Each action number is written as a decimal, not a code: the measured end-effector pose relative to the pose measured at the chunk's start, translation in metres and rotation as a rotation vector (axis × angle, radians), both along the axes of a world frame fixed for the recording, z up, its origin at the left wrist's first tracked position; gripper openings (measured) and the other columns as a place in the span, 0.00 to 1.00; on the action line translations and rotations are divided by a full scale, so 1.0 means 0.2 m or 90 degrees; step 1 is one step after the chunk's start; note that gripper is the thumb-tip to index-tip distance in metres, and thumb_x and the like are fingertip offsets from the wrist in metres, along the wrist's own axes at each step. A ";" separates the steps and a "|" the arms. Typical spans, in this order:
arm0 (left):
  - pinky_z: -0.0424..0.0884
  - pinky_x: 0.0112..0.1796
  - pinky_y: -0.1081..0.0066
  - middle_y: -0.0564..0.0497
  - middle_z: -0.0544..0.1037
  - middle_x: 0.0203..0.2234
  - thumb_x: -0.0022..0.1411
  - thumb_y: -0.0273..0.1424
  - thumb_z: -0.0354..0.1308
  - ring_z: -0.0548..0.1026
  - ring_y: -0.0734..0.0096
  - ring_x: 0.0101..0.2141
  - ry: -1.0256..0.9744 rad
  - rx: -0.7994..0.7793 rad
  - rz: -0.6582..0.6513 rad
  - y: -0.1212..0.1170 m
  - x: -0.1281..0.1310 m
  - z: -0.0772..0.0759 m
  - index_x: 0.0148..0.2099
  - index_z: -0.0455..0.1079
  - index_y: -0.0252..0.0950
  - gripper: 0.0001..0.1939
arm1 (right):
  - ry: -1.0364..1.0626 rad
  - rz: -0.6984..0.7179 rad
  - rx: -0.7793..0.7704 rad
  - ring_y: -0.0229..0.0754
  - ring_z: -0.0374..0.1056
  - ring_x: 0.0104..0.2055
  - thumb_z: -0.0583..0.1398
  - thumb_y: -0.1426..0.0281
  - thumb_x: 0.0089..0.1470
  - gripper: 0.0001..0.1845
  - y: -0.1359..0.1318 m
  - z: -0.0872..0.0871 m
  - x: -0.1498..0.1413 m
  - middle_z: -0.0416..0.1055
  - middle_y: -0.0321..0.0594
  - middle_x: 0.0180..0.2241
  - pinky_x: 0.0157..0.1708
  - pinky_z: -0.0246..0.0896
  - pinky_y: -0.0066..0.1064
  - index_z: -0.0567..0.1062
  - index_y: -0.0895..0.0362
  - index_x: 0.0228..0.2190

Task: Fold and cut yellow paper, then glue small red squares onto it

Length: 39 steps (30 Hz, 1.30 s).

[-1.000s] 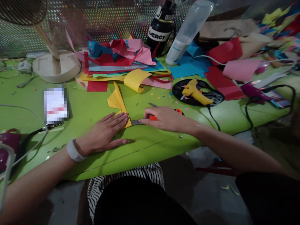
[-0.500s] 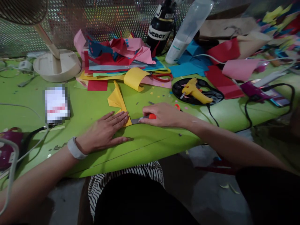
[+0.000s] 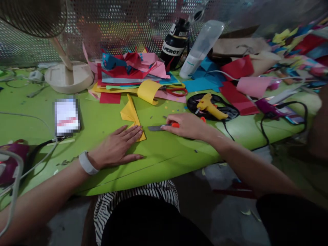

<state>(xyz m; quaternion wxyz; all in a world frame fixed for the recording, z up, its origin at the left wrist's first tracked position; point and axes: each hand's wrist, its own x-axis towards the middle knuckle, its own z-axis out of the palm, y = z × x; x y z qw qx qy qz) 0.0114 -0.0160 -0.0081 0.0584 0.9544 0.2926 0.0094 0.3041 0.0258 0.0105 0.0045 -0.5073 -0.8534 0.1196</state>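
Left hand (image 3: 116,146) lies flat on folded yellow paper (image 3: 130,112); right hand (image 3: 188,125) grips orange-handled scissors (image 3: 154,128), apart from the paper.

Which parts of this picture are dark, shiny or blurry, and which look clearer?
Head view: dim overall, floor in shadow; head view: pale sheen on the green table, toward its right; head view: phone screen hidden by coarse squares; head view: far-right paper scraps soft; head view: left hand on folded yellow paper, right hand holding scissors, somewhat clearer.
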 end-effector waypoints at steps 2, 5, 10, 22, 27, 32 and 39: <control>0.43 0.66 0.57 0.41 0.51 0.69 0.67 0.57 0.38 0.49 0.57 0.68 -0.003 0.025 0.005 -0.01 0.00 -0.01 0.70 0.50 0.31 0.42 | -0.021 -0.056 0.063 0.47 0.68 0.36 0.54 0.54 0.62 0.19 -0.02 -0.01 0.01 0.75 0.45 0.36 0.31 0.54 0.33 0.75 0.56 0.36; 0.46 0.65 0.55 0.41 0.58 0.67 0.65 0.59 0.40 0.55 0.52 0.66 -0.021 0.050 0.028 -0.02 0.00 -0.01 0.67 0.56 0.33 0.42 | -0.022 -0.043 0.200 0.52 0.68 0.43 0.52 0.58 0.64 0.19 -0.07 -0.04 -0.03 0.74 0.51 0.42 0.38 0.58 0.39 0.76 0.58 0.40; 0.51 0.63 0.54 0.40 0.67 0.60 0.65 0.59 0.41 0.62 0.52 0.60 -0.050 0.051 0.039 -0.02 -0.01 -0.01 0.64 0.61 0.34 0.40 | 0.087 0.200 0.262 0.49 0.67 0.43 0.51 0.63 0.66 0.19 -0.19 -0.10 -0.19 0.75 0.48 0.40 0.44 0.59 0.41 0.77 0.58 0.45; 0.58 0.59 0.52 0.40 0.68 0.57 0.65 0.57 0.45 0.65 0.50 0.57 -0.078 0.045 0.036 -0.02 -0.01 -0.01 0.65 0.59 0.33 0.38 | 0.192 0.325 0.435 0.43 0.64 0.34 0.59 0.65 0.60 0.12 -0.22 -0.17 -0.22 0.76 0.40 0.32 0.39 0.57 0.38 0.79 0.58 0.39; 0.59 0.58 0.52 0.39 0.69 0.57 0.65 0.57 0.45 0.64 0.49 0.56 -0.080 0.044 0.029 -0.01 0.00 0.00 0.65 0.60 0.33 0.39 | 0.196 0.322 0.449 0.43 0.65 0.35 0.59 0.64 0.60 0.13 -0.23 -0.16 -0.23 0.77 0.40 0.32 0.38 0.57 0.37 0.79 0.59 0.38; 0.59 0.58 0.52 0.40 0.69 0.56 0.65 0.57 0.45 0.64 0.50 0.56 -0.078 0.045 0.029 -0.01 0.00 0.00 0.64 0.60 0.33 0.38 | 0.169 0.332 0.436 0.44 0.65 0.36 0.58 0.60 0.61 0.17 -0.23 -0.16 -0.23 0.77 0.42 0.34 0.39 0.57 0.37 0.78 0.60 0.41; 0.59 0.59 0.51 0.40 0.69 0.56 0.65 0.56 0.47 0.65 0.50 0.56 -0.078 0.068 0.025 -0.01 -0.01 -0.01 0.64 0.61 0.33 0.37 | 0.133 0.348 0.406 0.45 0.64 0.37 0.55 0.56 0.63 0.22 -0.23 -0.17 -0.23 0.75 0.44 0.35 0.39 0.57 0.38 0.77 0.61 0.43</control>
